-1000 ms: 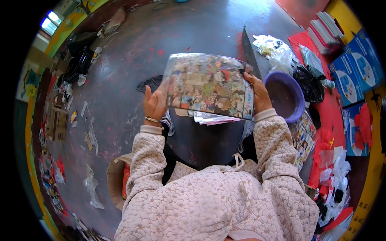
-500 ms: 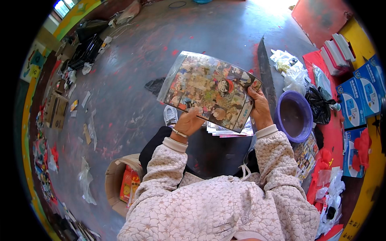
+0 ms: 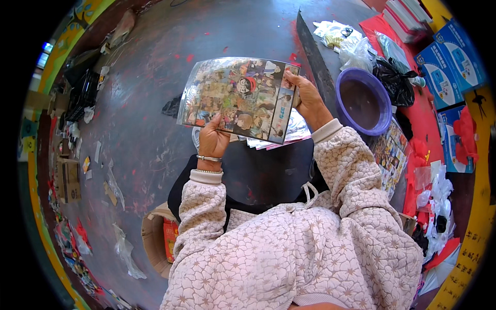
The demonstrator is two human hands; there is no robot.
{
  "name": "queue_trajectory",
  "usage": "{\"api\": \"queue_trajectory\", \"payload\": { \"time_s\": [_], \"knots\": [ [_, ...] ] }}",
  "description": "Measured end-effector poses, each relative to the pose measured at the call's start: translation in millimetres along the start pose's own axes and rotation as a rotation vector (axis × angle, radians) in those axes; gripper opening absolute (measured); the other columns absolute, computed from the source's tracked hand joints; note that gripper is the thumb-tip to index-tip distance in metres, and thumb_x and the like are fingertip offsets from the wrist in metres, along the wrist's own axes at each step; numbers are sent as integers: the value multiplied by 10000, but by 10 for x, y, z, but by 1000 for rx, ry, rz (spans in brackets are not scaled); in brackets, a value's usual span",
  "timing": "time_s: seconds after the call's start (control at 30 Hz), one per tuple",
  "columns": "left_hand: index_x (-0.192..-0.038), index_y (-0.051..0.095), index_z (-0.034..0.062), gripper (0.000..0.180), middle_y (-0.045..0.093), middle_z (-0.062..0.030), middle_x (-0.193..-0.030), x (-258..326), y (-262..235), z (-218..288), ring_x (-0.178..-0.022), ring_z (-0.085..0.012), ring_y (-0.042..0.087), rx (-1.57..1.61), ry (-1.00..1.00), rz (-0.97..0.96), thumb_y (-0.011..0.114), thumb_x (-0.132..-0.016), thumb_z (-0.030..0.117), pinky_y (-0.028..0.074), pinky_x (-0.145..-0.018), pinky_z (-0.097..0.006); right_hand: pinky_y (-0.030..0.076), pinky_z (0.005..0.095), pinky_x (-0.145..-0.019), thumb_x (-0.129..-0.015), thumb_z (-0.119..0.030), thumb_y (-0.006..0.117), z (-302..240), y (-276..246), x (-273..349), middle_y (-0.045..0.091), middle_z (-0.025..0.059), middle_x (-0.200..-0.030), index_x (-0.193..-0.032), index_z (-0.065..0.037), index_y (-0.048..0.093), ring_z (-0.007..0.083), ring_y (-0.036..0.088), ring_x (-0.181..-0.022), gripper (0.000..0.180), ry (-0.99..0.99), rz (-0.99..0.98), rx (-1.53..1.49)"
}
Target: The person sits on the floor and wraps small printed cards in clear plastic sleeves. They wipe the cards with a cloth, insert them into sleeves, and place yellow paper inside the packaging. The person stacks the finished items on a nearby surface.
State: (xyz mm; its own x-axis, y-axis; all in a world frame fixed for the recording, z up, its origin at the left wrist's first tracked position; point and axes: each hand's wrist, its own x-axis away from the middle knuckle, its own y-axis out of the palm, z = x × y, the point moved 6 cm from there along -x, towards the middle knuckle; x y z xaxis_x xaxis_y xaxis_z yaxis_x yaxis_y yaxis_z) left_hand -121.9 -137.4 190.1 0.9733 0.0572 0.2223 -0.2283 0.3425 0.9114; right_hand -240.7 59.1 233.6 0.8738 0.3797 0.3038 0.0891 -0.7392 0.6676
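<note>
A flat sheet of cartoon pictures in a clear plastic sleeve point(image 3: 235, 98) is held up between my two hands. My left hand point(image 3: 213, 139) pinches its lower left edge, thumb on the printed face. My right hand point(image 3: 309, 99) grips the right edge, with the thumb on the front and the other fingers behind. The sleeve's transparent flap sticks out on the left. Beneath the sheet's lower right corner lies a stack of thin glossy sheets point(image 3: 292, 132), partly hidden by it.
A purple basin point(image 3: 387, 111) of murky water stands to the right. Beyond it are a black plastic bag point(image 3: 395, 82), white plastic bags point(image 3: 341, 39) and blue boxes point(image 3: 460, 57). More picture sheets point(image 3: 387, 160) lie below the basin. A cardboard box point(image 3: 155, 235) sits at lower left.
My hands and the sleeved sheet have moved left and slightly up in view, and the sheet is turned more level. My head view has shifted too. Both hands keep their hold.
</note>
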Motion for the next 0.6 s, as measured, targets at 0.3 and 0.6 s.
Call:
{"api": "queue_trajectory", "payload": {
  "time_s": [0.3,0.6],
  "knots": [
    [-929,514,-38,122,580,-113,-918,-7,-179,-57,-906,-200,567,9,-46,-39,442,-858,29,471,-833,-338,431,228,-565,-840,-87,529,22,-164,-54,505,-12,-688,-815,-61,524,81,479,-602,36,-11,35,52],
    [-1332,201,-20,854,328,-133,-1340,524,573,575,-1187,-270,381,-66,163,-435,558,-753,497,350,-954,-412,441,222,-569,-817,-113,570,-577,-14,116,533,-13,-705,-865,-51,559,78,500,-610,79,-214,-374,151]
  ]
}}
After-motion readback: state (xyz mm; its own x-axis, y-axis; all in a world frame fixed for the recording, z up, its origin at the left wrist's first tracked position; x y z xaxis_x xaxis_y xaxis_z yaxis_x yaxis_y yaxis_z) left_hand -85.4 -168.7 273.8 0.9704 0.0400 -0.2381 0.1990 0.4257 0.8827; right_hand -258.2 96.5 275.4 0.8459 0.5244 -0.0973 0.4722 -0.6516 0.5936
